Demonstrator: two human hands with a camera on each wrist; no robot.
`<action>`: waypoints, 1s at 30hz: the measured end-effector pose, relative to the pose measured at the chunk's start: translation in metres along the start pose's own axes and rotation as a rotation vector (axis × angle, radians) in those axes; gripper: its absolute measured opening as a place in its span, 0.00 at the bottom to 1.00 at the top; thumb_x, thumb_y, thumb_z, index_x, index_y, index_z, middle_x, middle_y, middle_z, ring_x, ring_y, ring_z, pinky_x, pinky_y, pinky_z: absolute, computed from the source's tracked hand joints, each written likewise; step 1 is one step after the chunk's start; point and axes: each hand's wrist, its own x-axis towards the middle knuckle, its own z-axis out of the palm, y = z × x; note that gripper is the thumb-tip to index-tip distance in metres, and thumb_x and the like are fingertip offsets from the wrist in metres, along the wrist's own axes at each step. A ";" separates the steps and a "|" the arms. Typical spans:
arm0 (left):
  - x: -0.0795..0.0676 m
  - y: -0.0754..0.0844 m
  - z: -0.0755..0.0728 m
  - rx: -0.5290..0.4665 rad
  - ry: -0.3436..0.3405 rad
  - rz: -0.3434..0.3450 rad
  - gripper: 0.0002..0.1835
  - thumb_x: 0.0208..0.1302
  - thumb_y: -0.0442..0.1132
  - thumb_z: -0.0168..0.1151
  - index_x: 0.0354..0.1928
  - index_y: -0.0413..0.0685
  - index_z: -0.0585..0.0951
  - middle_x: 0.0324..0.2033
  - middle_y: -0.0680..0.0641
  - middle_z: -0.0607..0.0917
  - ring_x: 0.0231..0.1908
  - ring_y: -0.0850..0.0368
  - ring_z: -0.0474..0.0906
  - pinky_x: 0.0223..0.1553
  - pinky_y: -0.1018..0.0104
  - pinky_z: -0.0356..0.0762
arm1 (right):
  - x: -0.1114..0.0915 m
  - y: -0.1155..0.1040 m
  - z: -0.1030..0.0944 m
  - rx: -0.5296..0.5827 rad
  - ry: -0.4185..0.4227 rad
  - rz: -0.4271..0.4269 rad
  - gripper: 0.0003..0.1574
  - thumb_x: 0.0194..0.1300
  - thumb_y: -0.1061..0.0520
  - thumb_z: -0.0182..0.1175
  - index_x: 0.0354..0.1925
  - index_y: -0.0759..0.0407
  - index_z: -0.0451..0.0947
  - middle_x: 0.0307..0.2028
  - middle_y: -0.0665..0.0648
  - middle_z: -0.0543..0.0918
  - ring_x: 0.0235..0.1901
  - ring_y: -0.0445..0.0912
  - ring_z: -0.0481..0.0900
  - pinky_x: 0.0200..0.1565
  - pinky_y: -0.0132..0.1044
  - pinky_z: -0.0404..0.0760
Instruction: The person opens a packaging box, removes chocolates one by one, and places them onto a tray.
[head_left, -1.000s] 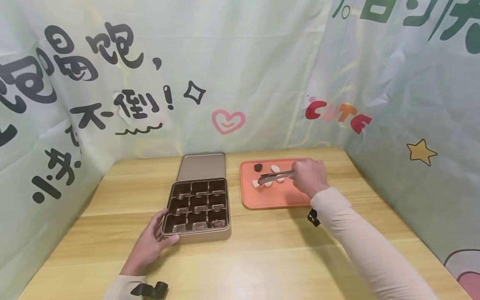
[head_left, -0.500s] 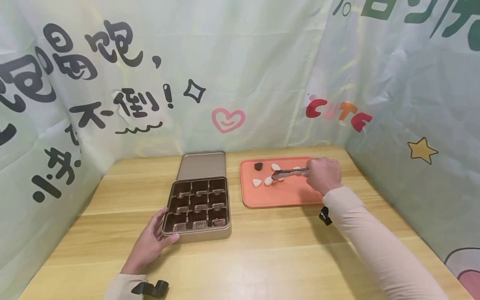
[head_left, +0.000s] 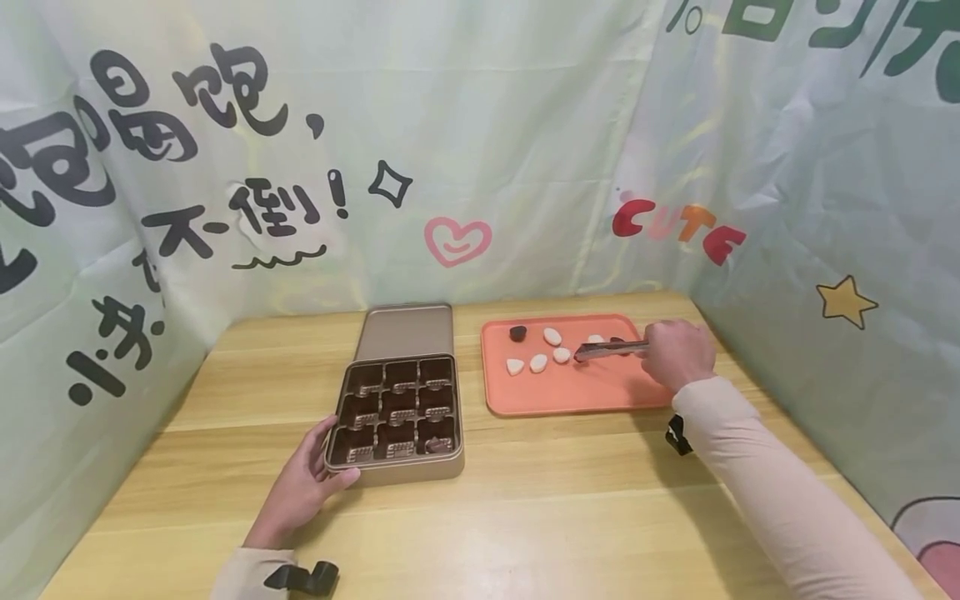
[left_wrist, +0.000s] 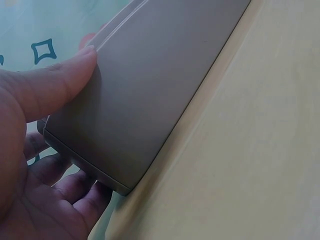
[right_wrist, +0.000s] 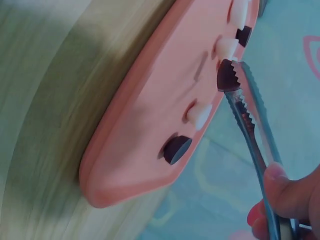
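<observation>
In the head view my left hand (head_left: 302, 482) grips the front left corner of a brown tin box (head_left: 408, 472), thumb on its front wall and fingers along its side. The box has a brown divided insert, with a dark piece (head_left: 437, 446) in the front right compartment. My right hand (head_left: 681, 354) holds metal tongs (head_left: 617, 348) over an orange tray (head_left: 525, 400). Several white pieces (head_left: 538, 363) and a few dark ones (head_left: 518, 333), like chocolates, lie on it. The right wrist view shows the tongs' serrated, dark-looking tips (right_wrist: 228, 75) slightly apart, near a white piece (right_wrist: 227, 48).
Behind the box lies its flat lid (head_left: 405, 331), close to the back curtain (head_left: 525, 167). All of this stands on a wooden table (head_left: 495, 517), with curtains at the back and on both sides. Each wrist wears a black strap mount (head_left: 303, 577).
My right hand has moved rightward with the tongs, their tips passing from the leftmost white pieces to the right of the middle ones. My left hand stays on the box.
</observation>
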 end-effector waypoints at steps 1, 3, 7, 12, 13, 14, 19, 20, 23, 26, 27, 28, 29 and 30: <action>-0.001 -0.001 0.000 0.009 0.001 -0.005 0.53 0.54 0.36 0.72 0.75 0.41 0.48 0.73 0.33 0.51 0.68 0.37 0.56 0.64 0.57 0.58 | -0.001 0.001 0.001 0.001 -0.005 0.009 0.09 0.53 0.56 0.71 0.24 0.59 0.82 0.17 0.55 0.76 0.21 0.55 0.75 0.24 0.53 0.74; -0.002 -0.003 -0.001 0.025 0.004 -0.013 0.53 0.54 0.37 0.72 0.75 0.41 0.48 0.73 0.33 0.51 0.68 0.37 0.56 0.64 0.57 0.58 | -0.002 0.000 0.002 0.002 -0.013 0.026 0.10 0.53 0.55 0.70 0.23 0.59 0.82 0.17 0.55 0.76 0.20 0.56 0.75 0.22 0.51 0.73; -0.001 -0.005 -0.001 0.032 0.011 -0.007 0.53 0.54 0.38 0.73 0.75 0.42 0.48 0.72 0.33 0.52 0.68 0.36 0.57 0.63 0.65 0.61 | 0.000 -0.004 -0.001 0.006 0.005 0.027 0.11 0.53 0.54 0.68 0.22 0.58 0.80 0.17 0.55 0.75 0.19 0.56 0.74 0.21 0.51 0.73; 0.003 -0.004 0.000 0.015 0.008 0.007 0.53 0.54 0.37 0.73 0.75 0.43 0.48 0.73 0.33 0.52 0.68 0.36 0.57 0.57 0.80 0.61 | 0.004 -0.015 -0.007 0.013 -0.015 0.010 0.12 0.54 0.53 0.68 0.20 0.55 0.78 0.16 0.54 0.74 0.19 0.54 0.74 0.22 0.51 0.72; 0.003 -0.004 0.000 0.011 0.005 0.006 0.53 0.54 0.37 0.73 0.75 0.42 0.48 0.73 0.33 0.51 0.68 0.37 0.57 0.56 0.81 0.61 | 0.004 -0.017 -0.008 0.016 -0.020 0.006 0.12 0.54 0.52 0.68 0.20 0.55 0.78 0.16 0.53 0.75 0.19 0.54 0.74 0.23 0.51 0.72; 0.004 -0.004 0.000 0.007 0.003 0.004 0.53 0.54 0.37 0.73 0.75 0.42 0.48 0.73 0.33 0.51 0.68 0.37 0.57 0.56 0.82 0.61 | 0.004 -0.020 -0.008 0.020 -0.022 0.002 0.13 0.55 0.51 0.68 0.21 0.55 0.78 0.17 0.53 0.75 0.19 0.53 0.74 0.23 0.50 0.72; 0.004 -0.004 0.001 -0.001 0.003 0.003 0.53 0.54 0.36 0.73 0.75 0.43 0.48 0.73 0.34 0.52 0.68 0.38 0.58 0.58 0.79 0.62 | 0.005 -0.035 -0.009 0.046 -0.002 -0.037 0.10 0.55 0.51 0.69 0.25 0.55 0.81 0.19 0.51 0.77 0.21 0.53 0.75 0.25 0.51 0.73; 0.004 -0.004 0.001 0.001 0.004 0.005 0.53 0.54 0.36 0.73 0.75 0.42 0.48 0.73 0.34 0.52 0.68 0.38 0.58 0.59 0.76 0.62 | 0.005 -0.038 -0.009 0.055 0.006 -0.044 0.10 0.54 0.51 0.69 0.26 0.55 0.82 0.19 0.51 0.78 0.21 0.53 0.76 0.26 0.51 0.74; 0.004 -0.003 0.001 0.007 0.004 0.013 0.52 0.54 0.36 0.72 0.75 0.42 0.48 0.72 0.33 0.53 0.67 0.38 0.59 0.63 0.64 0.61 | 0.005 -0.048 -0.010 0.074 0.027 -0.071 0.10 0.53 0.50 0.70 0.27 0.54 0.83 0.19 0.50 0.79 0.22 0.52 0.76 0.27 0.51 0.75; 0.003 -0.002 0.001 0.009 0.004 0.017 0.52 0.55 0.36 0.72 0.75 0.42 0.49 0.72 0.33 0.53 0.67 0.37 0.59 0.64 0.57 0.59 | 0.006 -0.059 -0.012 0.087 0.027 -0.099 0.09 0.53 0.49 0.69 0.27 0.53 0.83 0.19 0.48 0.79 0.20 0.50 0.76 0.25 0.48 0.75; 0.003 -0.002 0.001 0.007 0.003 0.015 0.52 0.55 0.36 0.72 0.75 0.42 0.49 0.72 0.33 0.53 0.67 0.37 0.59 0.64 0.56 0.59 | 0.006 -0.062 -0.014 0.090 0.025 -0.109 0.09 0.53 0.49 0.69 0.27 0.52 0.83 0.19 0.48 0.79 0.20 0.49 0.75 0.24 0.47 0.75; 0.003 -0.001 0.001 0.004 0.004 0.013 0.52 0.55 0.36 0.72 0.75 0.42 0.49 0.72 0.33 0.53 0.68 0.37 0.58 0.64 0.56 0.58 | 0.007 -0.066 -0.015 0.097 0.022 -0.118 0.09 0.54 0.49 0.69 0.27 0.52 0.84 0.19 0.47 0.79 0.20 0.48 0.75 0.23 0.46 0.75; 0.003 -0.001 0.001 0.002 0.002 0.011 0.52 0.55 0.36 0.72 0.75 0.42 0.48 0.72 0.33 0.53 0.68 0.37 0.58 0.65 0.55 0.58 | 0.007 -0.069 -0.016 0.105 0.022 -0.130 0.08 0.54 0.50 0.69 0.27 0.52 0.84 0.20 0.47 0.79 0.20 0.48 0.75 0.23 0.46 0.75; 0.003 -0.001 0.001 -0.002 0.002 0.011 0.52 0.55 0.36 0.72 0.75 0.42 0.48 0.72 0.33 0.53 0.68 0.37 0.58 0.65 0.55 0.58 | 0.007 -0.073 -0.017 0.114 0.027 -0.145 0.08 0.53 0.50 0.70 0.26 0.52 0.84 0.19 0.47 0.79 0.20 0.47 0.75 0.22 0.45 0.75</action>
